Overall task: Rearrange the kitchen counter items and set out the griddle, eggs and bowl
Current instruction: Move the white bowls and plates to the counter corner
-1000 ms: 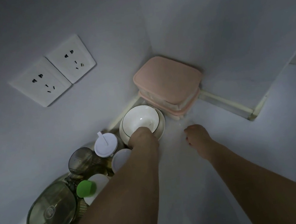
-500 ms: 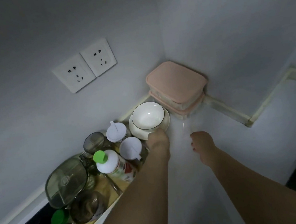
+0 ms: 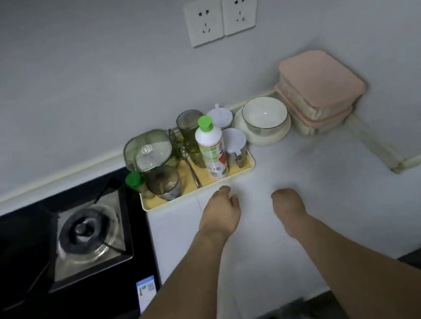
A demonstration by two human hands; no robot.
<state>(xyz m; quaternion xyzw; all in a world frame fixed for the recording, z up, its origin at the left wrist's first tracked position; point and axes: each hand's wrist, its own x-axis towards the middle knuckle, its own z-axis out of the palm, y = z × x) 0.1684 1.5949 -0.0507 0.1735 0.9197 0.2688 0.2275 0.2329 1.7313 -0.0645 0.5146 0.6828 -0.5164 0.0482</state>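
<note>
A white bowl (image 3: 264,116) with a dark rim sits on a white plate (image 3: 276,137) near the back wall, next to two stacked containers with pink lids (image 3: 320,76) in the corner. My left hand (image 3: 220,213) hovers over the white counter just in front of the yellow tray (image 3: 251,164), fingers loosely curled and holding nothing. My right hand (image 3: 288,206) hangs beside it, also empty, fingers curled down out of sight. No griddle or eggs are in view.
The tray holds a white bottle with a green cap (image 3: 211,151), glass jars, a glass lid (image 3: 148,150) and white-lidded shakers (image 3: 233,140). A black gas hob (image 3: 85,230) lies left. Two wall sockets (image 3: 221,14) sit above. The counter edge runs bottom right.
My left hand has let go of the bowl and plate and drawn back toward me. The view has pulled back and swung left, bringing the hob into sight.
</note>
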